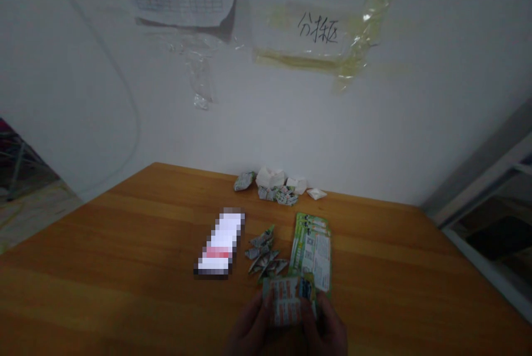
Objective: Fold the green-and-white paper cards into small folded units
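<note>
Both my hands are at the bottom edge of the view, holding a small printed paper sheet [286, 300] between them over the wooden table [124, 245]. My left hand [249, 328] pinches its left side and my right hand [326, 325] pinches its right side. Just beyond the sheet lies a stack of green and white printed leaflets [311, 250]. To the left of that stack sit several small folded paper pieces [264, 256].
A phone with a lit, blurred screen [220, 245] lies left of the folded pieces. Crumpled and folded paper scraps [274, 184] are piled at the table's far edge against the white wall. Taped papers hang on the wall [316, 29]. A metal frame [490, 178] stands at right.
</note>
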### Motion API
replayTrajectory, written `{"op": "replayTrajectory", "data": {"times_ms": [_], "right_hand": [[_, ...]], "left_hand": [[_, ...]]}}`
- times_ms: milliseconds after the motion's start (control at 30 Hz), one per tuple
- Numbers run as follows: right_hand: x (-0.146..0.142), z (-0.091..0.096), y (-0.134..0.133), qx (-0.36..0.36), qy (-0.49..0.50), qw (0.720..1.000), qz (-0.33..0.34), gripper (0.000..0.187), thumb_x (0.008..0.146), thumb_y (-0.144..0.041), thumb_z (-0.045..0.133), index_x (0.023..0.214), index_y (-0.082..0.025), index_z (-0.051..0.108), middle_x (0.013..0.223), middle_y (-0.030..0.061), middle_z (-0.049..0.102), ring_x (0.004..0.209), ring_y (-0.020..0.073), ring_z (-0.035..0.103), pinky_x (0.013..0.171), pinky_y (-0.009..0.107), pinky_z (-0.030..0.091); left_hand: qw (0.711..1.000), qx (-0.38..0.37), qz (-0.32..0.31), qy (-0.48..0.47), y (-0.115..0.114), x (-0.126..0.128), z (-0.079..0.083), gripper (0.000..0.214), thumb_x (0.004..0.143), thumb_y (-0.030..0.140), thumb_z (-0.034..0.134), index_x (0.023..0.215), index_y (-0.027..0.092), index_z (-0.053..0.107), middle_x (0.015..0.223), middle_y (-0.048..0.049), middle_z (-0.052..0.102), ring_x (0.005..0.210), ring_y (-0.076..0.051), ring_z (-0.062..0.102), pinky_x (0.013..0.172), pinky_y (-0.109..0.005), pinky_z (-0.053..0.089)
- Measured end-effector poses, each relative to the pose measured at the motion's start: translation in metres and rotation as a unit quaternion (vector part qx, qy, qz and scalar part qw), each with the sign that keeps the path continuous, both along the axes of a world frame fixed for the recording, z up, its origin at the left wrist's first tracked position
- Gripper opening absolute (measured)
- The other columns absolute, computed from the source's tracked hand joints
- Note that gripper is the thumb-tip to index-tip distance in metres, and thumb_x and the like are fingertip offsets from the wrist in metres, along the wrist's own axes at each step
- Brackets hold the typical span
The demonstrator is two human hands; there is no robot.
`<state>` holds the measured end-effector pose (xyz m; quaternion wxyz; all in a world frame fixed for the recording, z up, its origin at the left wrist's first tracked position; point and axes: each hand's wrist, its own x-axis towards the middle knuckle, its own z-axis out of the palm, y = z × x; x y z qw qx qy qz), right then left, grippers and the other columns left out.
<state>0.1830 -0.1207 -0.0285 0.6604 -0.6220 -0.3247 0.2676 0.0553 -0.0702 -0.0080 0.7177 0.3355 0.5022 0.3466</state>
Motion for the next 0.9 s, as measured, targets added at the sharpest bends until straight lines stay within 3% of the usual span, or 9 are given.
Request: {"op": "replayTrajectory", "data": {"times_ms": [133, 300, 433, 567, 700, 800, 900], "right_hand": [[0.003, -0.001, -0.002, -0.012, -0.010, 1.000, 0.004, 0.040, 0.079, -0.056, 0.059, 0.081, -0.017, 0.067, 0.062, 0.0017, 0.066, 0.060, 0.0189, 0.063, 0.054, 0.022, 0.052], [0.001, -0.003, 0.001, 0.001, 0.013, 1.000, 0.017, 0.034, 0.078, -0.052, 0.061, 0.086, -0.019, 0.061, 0.067, 0.0018, 0.068, 0.061, 0.0181, 0.063, 0.057, 0.024, 0.052], [0.001, -0.005, 0.004, -0.006, 0.097, 0.994, 0.048, 0.053, 0.067, -0.057, 0.070, 0.103, -0.019, 0.059, 0.081, 0.0056, 0.073, 0.071, 0.0228, 0.068, 0.064, 0.030, 0.055], [0.007, -0.006, 0.005, -0.073, 0.096, 0.985, 0.122, 0.048, 0.061, -0.060, 0.072, 0.074, -0.013, 0.069, 0.066, 0.0064, 0.072, 0.060, 0.0226, 0.066, 0.055, 0.029, 0.053], [0.010, -0.007, 0.005, -0.059, 0.123, 0.976, 0.168, 0.049, 0.064, -0.062, 0.070, 0.076, -0.014, 0.070, 0.070, 0.0064, 0.072, 0.067, 0.0240, 0.068, 0.064, 0.032, 0.055], [0.009, -0.011, 0.005, -0.030, 0.138, 0.977, 0.162, 0.055, 0.064, -0.064, 0.068, 0.092, -0.016, 0.070, 0.088, 0.0094, 0.074, 0.080, 0.0274, 0.069, 0.074, 0.038, 0.055], [0.007, -0.015, 0.006, -0.049, 0.082, 0.988, 0.122, 0.048, 0.062, -0.053, 0.074, 0.091, -0.015, 0.069, 0.089, 0.0114, 0.074, 0.083, 0.0288, 0.069, 0.075, 0.036, 0.054]], "left_hand": [[0.999, -0.007, -0.009, -0.033, -0.001, -0.001, 0.000, 0.053, 0.063, 0.056, 0.073, 0.100, 0.018, 0.071, 0.110, -0.0105, 0.072, 0.109, -0.035, 0.063, 0.091, -0.045, 0.052], [0.996, 0.063, 0.011, 0.057, -0.002, -0.004, -0.003, 0.044, 0.068, 0.053, 0.070, 0.098, 0.021, 0.072, 0.114, -0.0087, 0.070, 0.118, -0.033, 0.056, 0.102, -0.042, 0.044], [0.989, 0.118, 0.003, 0.085, -0.003, -0.003, -0.002, 0.051, 0.067, 0.057, 0.068, 0.103, 0.022, 0.072, 0.112, -0.0078, 0.071, 0.118, -0.033, 0.055, 0.105, -0.040, 0.041], [0.982, 0.164, -0.059, 0.066, -0.003, -0.001, -0.005, 0.052, 0.070, 0.065, 0.060, 0.097, 0.022, 0.074, 0.102, -0.0082, 0.075, 0.100, -0.032, 0.066, 0.091, -0.038, 0.052], [0.971, 0.204, -0.011, 0.127, 0.003, -0.006, -0.015, 0.054, 0.071, 0.065, 0.059, 0.100, 0.021, 0.073, 0.108, -0.0088, 0.073, 0.107, -0.031, 0.063, 0.097, -0.039, 0.048], [0.960, 0.243, -0.006, 0.136, 0.010, -0.010, -0.016, 0.049, 0.072, 0.061, 0.060, 0.099, 0.022, 0.074, 0.108, -0.0093, 0.073, 0.108, -0.032, 0.062, 0.099, -0.040, 0.046], [0.961, 0.251, -0.051, 0.106, 0.012, -0.009, -0.010, 0.037, 0.069, 0.049, 0.067, 0.095, 0.024, 0.075, 0.103, -0.0077, 0.075, 0.102, -0.032, 0.065, 0.094, -0.040, 0.049]]}}
